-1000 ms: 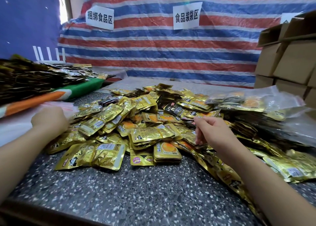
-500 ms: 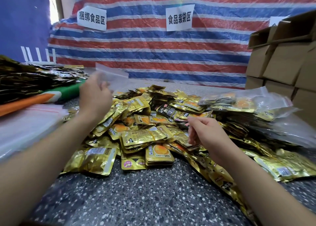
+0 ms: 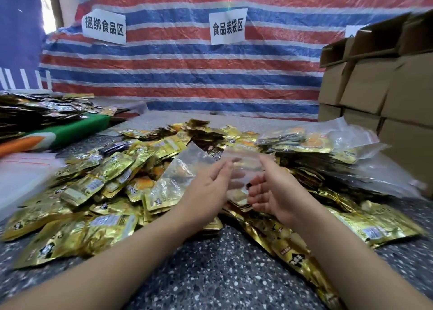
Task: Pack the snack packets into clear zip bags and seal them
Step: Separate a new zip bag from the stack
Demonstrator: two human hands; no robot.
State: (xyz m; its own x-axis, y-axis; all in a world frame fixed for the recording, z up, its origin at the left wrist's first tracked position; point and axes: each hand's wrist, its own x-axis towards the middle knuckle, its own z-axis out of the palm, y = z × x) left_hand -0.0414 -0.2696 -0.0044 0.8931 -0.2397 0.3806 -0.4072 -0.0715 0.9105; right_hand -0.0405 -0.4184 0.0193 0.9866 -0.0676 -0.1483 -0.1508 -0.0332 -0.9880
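Note:
A heap of gold foil snack packets [image 3: 112, 169] covers the speckled table [image 3: 222, 267]. Over the heap I hold an empty clear zip bag [image 3: 185, 164] between both hands. My left hand [image 3: 208, 187] grips its near left side with the fingers stretched along it. My right hand [image 3: 269, 187] faces the left one, fingers curled and thumb up on the bag's right edge. The bag is blurred, so its mouth cannot be made out.
Filled clear bags [image 3: 316, 141] lie at the right of the heap, in front of stacked cardboard boxes [image 3: 375, 87]. A stack of flat empty bags [image 3: 21, 176] sits at the left, with a green and orange board [image 3: 70, 134] and dark packets [image 3: 35, 112] behind it. A striped tarp closes the back.
My left hand took a clear bag from the left stack and carried it to the middle. My right hand rose off the packets and met the bag.

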